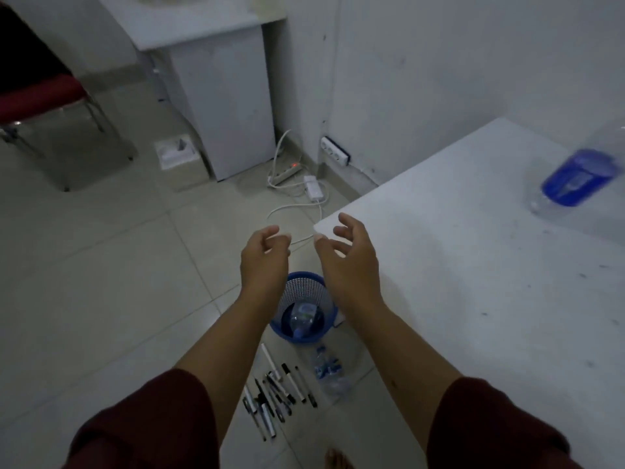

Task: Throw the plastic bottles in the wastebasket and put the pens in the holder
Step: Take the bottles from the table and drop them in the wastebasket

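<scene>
Right now both hands hover empty above the blue wastebasket point(318, 333), left hand point(265, 258) and right hand point(348, 255) with fingers loosely apart. 1 bottle point(304, 316) lies inside it, another bottle point(329, 370) beside it on the floor near the pens point(277, 390).

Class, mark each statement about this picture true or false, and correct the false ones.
1. Both hands are empty. True: the left hand and right hand hold nothing.
2. The wastebasket is empty. False: the blue wastebasket already holds a bottle.
3. The pens lie on the floor. True: the pens are scattered on the tiles.
4. No bottle lies on the floor. False: a crushed bottle lies beside the pens.
</scene>
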